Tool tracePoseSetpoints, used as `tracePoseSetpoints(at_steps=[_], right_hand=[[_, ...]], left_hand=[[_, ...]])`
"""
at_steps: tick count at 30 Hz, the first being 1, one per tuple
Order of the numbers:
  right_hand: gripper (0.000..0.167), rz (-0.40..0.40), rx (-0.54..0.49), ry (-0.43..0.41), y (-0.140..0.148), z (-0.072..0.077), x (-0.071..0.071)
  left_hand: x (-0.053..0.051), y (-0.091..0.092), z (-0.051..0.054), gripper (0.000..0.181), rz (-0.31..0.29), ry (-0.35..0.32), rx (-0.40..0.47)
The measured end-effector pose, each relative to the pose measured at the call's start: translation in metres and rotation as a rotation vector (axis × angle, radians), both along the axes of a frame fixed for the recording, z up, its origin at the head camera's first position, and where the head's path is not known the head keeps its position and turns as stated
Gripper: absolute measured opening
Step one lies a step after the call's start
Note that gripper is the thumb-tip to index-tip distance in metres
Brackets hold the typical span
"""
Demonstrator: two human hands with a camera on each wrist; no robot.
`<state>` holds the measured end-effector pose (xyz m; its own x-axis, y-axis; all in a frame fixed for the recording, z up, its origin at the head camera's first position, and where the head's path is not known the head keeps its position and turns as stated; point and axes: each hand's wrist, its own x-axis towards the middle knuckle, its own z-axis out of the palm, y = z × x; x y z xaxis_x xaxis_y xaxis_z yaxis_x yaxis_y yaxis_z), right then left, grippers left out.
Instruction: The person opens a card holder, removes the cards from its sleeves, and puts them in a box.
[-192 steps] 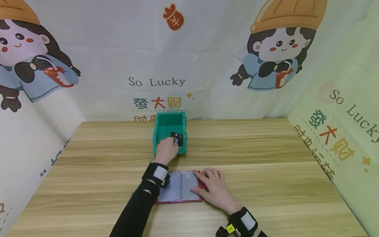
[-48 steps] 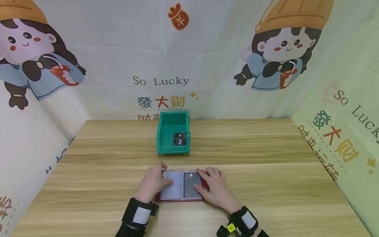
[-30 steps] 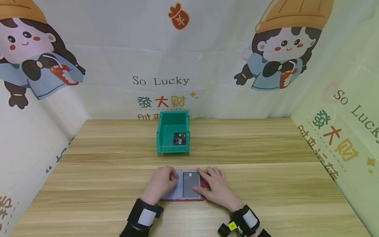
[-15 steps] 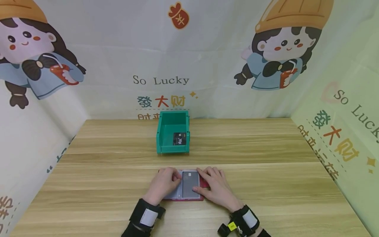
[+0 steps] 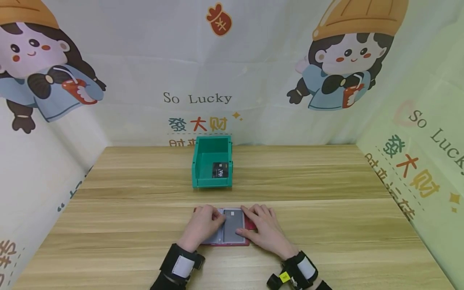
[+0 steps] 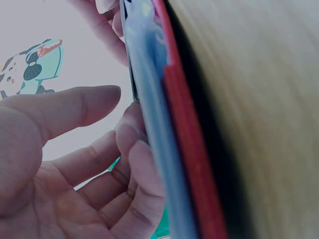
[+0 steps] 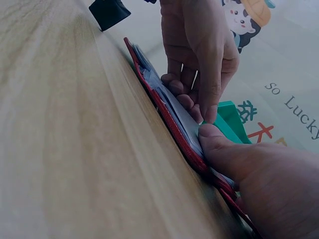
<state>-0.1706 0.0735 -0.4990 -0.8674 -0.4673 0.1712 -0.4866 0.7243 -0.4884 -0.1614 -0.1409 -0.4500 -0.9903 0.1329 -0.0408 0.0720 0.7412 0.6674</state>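
Note:
A red card holder [image 5: 248, 244] lies spread on the table, its clear plastic sleeves facing up. On its right page is a dark grey card [image 5: 233, 231] with a chip, apparently in the sleeve. My left hand [image 5: 201, 226] is over the left page with bent fingers, tips at the card's left edge. In the left wrist view its thumb [image 6: 99, 102] stands apart from the other fingers. My right hand [image 5: 266, 231] steadies the right side, thumb on the card's edge and index finger at the top corner. The left hand hides much of the left page.
Behind the card holder stands a green bin [image 5: 212, 184] with a black "Vip" card [image 5: 220, 170] in it. The wooden table [image 5: 326, 209] ends at a printed cloth backdrop [image 5: 261, 100]. Black camera straps [image 5: 180, 264] circle both wrists.
Earlier my left hand was in the bin and the right page was pale; now the grey card shows there. Lately the left hand has slid rightward to the card's edge. The right hand stayed put.

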Motion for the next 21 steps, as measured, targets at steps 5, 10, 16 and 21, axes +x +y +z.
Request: tracePoseSetpoints(at_steps=[5, 10, 16, 21], right_hand=[[0.068, -0.002, 0.005, 0.009, 0.0003, -0.0010, -0.0005], [0.068, 0.001, 0.008, 0.025, -0.0002, -0.0013, -0.0005], [0.069, -0.002, 0.006, 0.023, -0.0010, -0.0011, -0.0005], [0.069, -0.001, 0.013, 0.023, -0.0013, -0.0005, -0.0004]], left_hand=[[-0.0012, -0.0008, -0.0002, 0.024, -0.008, -0.022, 0.001], [-0.0019, -0.0018, -0.0014, 0.026, -0.009, -0.033, 0.002], [-0.0027, -0.0020, -0.0024, 0.023, 0.000, -0.059, 0.011], [-0.0036, -0.0028, -0.0031, 0.024, -0.008, -0.080, 0.010]])
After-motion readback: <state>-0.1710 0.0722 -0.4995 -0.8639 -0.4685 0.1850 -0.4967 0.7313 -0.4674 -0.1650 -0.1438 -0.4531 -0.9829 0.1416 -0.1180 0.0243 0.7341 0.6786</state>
